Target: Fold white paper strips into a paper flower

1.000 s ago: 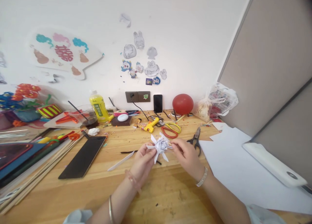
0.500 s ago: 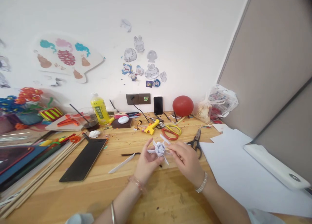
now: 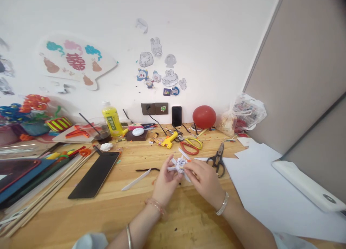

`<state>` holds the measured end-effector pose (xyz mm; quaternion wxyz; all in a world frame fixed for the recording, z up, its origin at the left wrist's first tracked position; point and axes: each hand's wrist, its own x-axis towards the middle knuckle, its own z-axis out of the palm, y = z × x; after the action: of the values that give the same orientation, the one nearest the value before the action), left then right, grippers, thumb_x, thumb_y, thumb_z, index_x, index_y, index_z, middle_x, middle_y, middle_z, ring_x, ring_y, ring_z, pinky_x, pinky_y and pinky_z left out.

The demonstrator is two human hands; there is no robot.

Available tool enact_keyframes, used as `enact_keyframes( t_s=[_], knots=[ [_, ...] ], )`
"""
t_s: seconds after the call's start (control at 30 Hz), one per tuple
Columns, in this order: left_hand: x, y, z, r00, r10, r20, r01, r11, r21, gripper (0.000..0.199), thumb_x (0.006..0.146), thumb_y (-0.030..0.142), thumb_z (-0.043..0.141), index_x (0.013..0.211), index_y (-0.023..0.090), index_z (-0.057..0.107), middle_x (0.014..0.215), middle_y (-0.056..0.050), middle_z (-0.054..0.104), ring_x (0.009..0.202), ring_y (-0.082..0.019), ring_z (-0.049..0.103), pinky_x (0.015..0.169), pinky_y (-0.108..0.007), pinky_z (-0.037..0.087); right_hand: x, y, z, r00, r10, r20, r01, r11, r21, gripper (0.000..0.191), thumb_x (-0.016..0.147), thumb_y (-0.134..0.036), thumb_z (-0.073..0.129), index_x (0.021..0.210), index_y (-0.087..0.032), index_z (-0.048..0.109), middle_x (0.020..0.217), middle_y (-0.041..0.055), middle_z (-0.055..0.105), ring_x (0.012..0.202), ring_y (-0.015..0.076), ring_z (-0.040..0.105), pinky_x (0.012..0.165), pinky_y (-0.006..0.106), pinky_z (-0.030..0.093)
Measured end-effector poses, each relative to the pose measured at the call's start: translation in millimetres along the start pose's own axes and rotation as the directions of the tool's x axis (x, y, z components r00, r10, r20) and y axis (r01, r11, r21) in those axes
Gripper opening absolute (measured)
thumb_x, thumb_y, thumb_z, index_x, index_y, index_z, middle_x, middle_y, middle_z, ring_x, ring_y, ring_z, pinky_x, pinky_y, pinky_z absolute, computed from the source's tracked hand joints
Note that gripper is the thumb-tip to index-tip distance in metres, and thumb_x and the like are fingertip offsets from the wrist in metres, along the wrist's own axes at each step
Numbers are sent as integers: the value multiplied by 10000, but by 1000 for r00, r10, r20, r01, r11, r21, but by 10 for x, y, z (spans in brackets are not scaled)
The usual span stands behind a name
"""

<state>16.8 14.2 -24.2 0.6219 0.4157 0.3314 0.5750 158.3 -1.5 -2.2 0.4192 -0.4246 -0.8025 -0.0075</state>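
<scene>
A folded white paper flower [image 3: 180,165] with strips sticking out around it is held above the table. My left hand [image 3: 167,176] grips it from the left, thumb at its lower edge and fingers behind. On its right side, my right hand [image 3: 203,177] has its fingertips pinched on the flower near the centre, hiding part of it. A loose white paper strip [image 3: 136,179] lies to the left of my hands, beside a thin black stick [image 3: 147,169].
Black-handled scissors [image 3: 217,160] lie right of my hands, near white paper sheets [image 3: 270,191]. Behind are red-and-yellow scissors [image 3: 191,145], a yellow glue gun [image 3: 170,140] and a red balloon [image 3: 204,116]. A black tablet [image 3: 94,175] and wooden sticks [image 3: 51,184] lie left.
My right fingertips have moved left, from the flower's outer strips onto its middle, covering more of it. My left hand keeps its hold. The view has shifted slightly.
</scene>
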Motion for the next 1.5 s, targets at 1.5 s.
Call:
enact_keyframes(
  t_s=[1.5],
  knots=[
    [-26, -57, -5, 999, 34, -6, -32, 986, 163, 587, 604, 160, 656, 1146, 189, 432, 1122, -99, 531, 930, -190, 592, 790, -306, 490, 3, -70, 5, 997, -30, -72, 29, 1000, -6, 172, 844, -147, 467, 745, -169, 605, 756, 63, 592, 741, 185, 539, 660, 307, 440]
  ],
)
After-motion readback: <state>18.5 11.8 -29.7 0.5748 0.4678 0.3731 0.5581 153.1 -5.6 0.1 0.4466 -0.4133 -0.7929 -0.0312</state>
